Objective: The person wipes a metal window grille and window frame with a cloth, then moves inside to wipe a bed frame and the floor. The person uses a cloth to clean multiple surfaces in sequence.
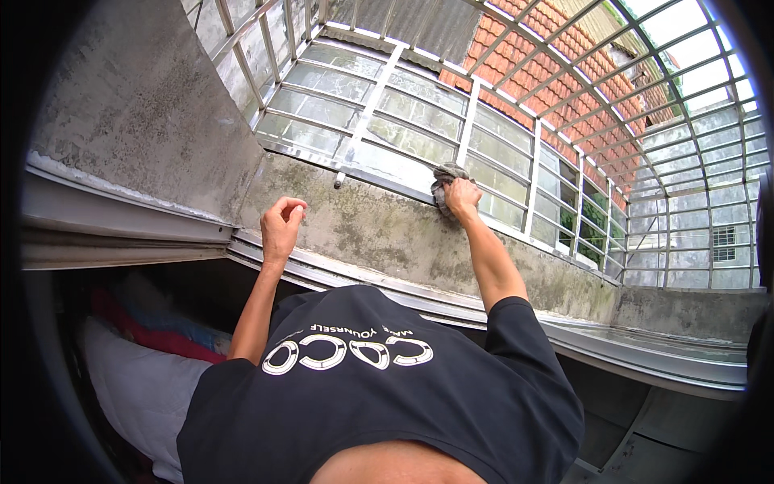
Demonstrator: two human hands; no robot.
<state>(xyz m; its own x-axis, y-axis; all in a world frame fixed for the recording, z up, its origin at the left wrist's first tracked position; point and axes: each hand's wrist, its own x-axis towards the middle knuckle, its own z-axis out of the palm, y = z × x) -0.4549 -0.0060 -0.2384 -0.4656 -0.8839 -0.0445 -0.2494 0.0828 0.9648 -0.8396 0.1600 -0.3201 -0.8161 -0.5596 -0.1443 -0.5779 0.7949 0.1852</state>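
Observation:
My right hand (461,196) is stretched forward and closed around a crumpled dark grey rag (448,176). The rag presses against the lower edge of the white metal window grille (468,121), where the bars meet the outer sill. Over the near side of the weathered concrete sill (363,218), my left hand (280,230) is raised with fingers curled in toward the thumb. Nothing shows in it, and it touches neither the sill nor the bars.
A metal sliding-window track (645,355) runs between my body and the sill. Rough concrete wall (137,105) rises at the left. A short bolt-like stub (339,181) juts from the grille's lower rail. Pale bedding (145,387) lies inside at lower left. Beyond the bars is a tiled roof (532,48).

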